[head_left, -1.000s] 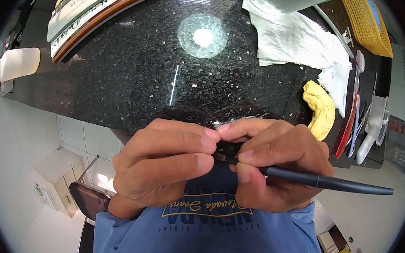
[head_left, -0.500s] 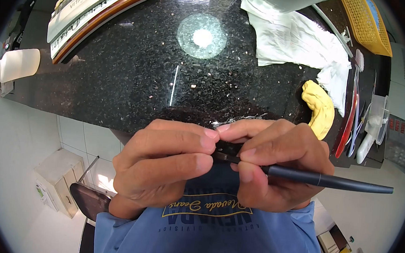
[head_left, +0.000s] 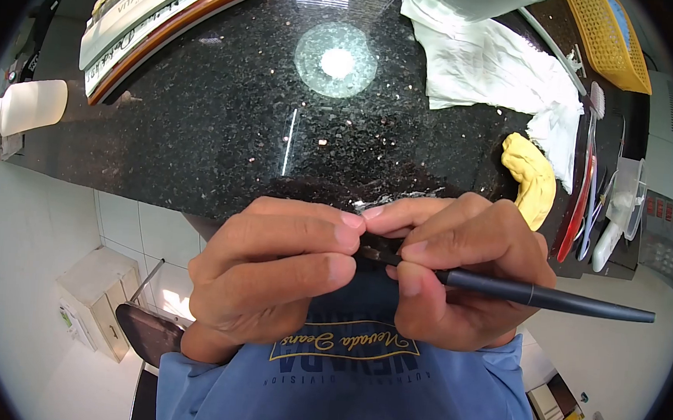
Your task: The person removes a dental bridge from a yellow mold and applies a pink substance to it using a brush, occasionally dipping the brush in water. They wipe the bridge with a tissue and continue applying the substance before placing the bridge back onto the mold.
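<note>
A slim dark pen-shaped tool lies in my right hand, pinched near its working end between thumb and index finger. Its long tapered handle points right, and its tip reaches left toward my other fingers. My left hand is closed, its fingertips together around something too small and hidden to make out. The fingertips of both hands nearly meet at the front edge of the dark speckled counter. Pale crumbs lie just behind them.
A yellow curved lump lies right of centre, beside a white cloth. Brushes and a red-handled tool are at the right, below a yellow basket. A white bottle and a shade-guide box are at the left.
The tool in my right hand has tilted very slightly at its tip. My left hand has barely moved.
</note>
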The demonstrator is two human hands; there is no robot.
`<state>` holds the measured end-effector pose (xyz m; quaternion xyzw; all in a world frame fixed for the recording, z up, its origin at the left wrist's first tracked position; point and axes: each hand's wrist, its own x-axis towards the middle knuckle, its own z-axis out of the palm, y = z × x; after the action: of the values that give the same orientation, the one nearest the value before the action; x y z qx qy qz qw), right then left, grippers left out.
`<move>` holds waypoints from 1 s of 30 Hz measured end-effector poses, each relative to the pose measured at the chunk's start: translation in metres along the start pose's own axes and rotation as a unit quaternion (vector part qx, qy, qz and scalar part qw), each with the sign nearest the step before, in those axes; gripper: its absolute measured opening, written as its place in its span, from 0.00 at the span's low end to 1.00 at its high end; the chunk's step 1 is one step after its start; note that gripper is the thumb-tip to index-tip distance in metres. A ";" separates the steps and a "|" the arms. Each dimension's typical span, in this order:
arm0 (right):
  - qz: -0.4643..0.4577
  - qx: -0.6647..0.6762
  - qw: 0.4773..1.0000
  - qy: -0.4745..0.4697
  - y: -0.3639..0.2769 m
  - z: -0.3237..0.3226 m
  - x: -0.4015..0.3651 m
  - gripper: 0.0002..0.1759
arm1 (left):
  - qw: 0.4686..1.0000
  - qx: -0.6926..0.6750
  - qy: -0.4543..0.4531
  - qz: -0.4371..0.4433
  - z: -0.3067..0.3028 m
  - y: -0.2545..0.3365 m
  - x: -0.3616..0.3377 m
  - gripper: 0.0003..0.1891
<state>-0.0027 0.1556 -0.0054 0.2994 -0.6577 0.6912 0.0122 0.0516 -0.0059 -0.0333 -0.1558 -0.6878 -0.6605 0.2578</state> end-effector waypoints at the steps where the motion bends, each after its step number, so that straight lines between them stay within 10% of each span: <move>1: -0.002 -0.009 1.000 -0.007 0.000 -0.001 0.000 0.06 | 1.000 -0.001 0.000 -0.002 0.000 0.000 0.000 0.10; 30: 0.006 -0.025 1.000 -0.007 0.000 -0.001 -0.001 0.06 | 1.000 -0.002 0.001 0.005 0.000 -0.001 0.000 0.10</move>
<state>-0.0024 0.1564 -0.0054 0.3001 -0.6764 0.6725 0.0105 0.0508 -0.0056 -0.0339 -0.1589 -0.6855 -0.6605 0.2619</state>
